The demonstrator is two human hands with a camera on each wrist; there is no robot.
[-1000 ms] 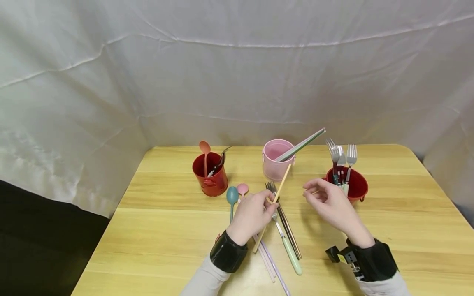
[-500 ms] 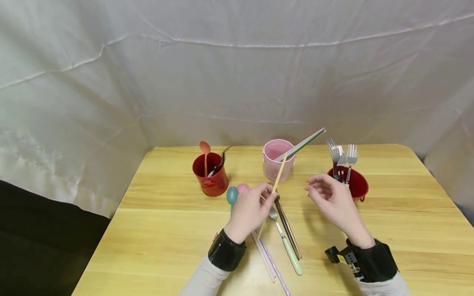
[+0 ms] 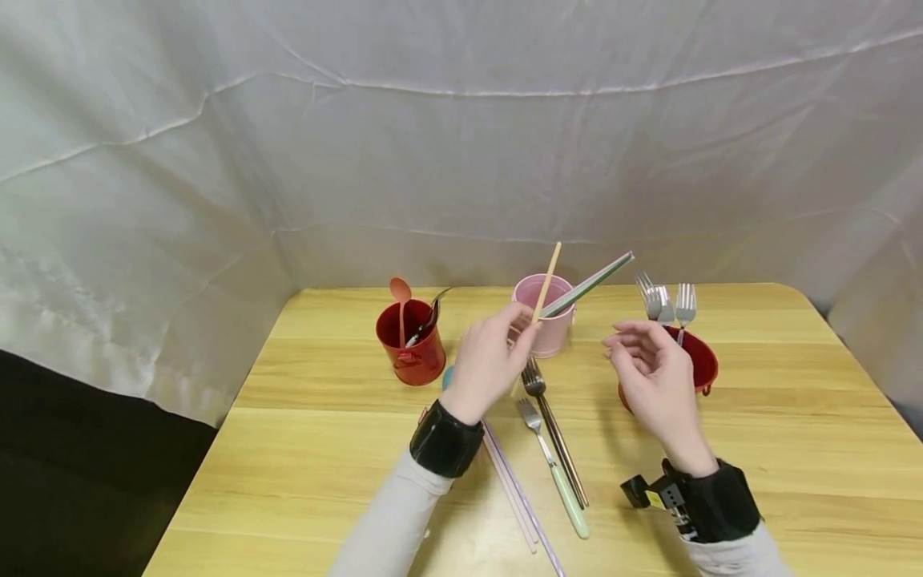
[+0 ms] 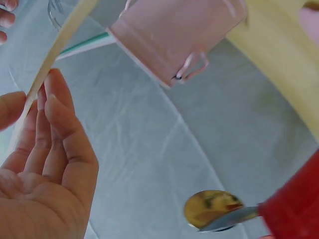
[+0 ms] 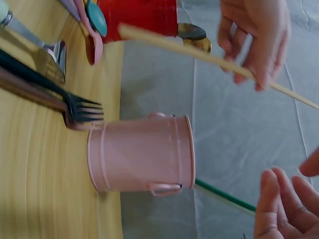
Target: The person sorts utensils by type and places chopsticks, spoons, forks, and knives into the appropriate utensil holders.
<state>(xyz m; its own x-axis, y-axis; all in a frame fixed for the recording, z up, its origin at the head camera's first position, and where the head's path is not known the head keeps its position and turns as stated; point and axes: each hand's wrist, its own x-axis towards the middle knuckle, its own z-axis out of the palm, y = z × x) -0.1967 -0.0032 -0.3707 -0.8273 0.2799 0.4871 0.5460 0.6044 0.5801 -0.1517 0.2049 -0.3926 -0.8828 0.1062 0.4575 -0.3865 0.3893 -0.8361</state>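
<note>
A pale wooden chopstick (image 3: 550, 276) is pinched between the thumb and fingers of my left hand (image 3: 490, 361). It stands tilted, its upper end rising in front of the pink bucket (image 3: 551, 338). In the right wrist view the chopstick (image 5: 199, 54) is off the table, with the pink bucket (image 5: 144, 154) apart from it. Green and whitish chopsticks (image 3: 587, 287) lean out of that bucket to the right. My right hand (image 3: 658, 381) hovers in front of the right red bucket (image 3: 701, 357), fingers loosely bent and holding nothing. It hides part of that bucket.
Several forks (image 3: 685, 303) stand in the right red bucket. The left red bucket (image 3: 418, 365) holds an orange spoon (image 3: 401, 292) and darker cutlery. On the table (image 3: 288, 449) lie a green-handled fork (image 3: 570, 501), dark forks (image 3: 558, 449), purple and pink chopsticks (image 3: 530, 513), and a partly hidden teal spoon (image 3: 448, 377).
My left hand has risen and moved away from me, bringing the wooden chopstick up from over the loose cutlery to the pink bucket. The right hand has shifted slightly up and right.
</note>
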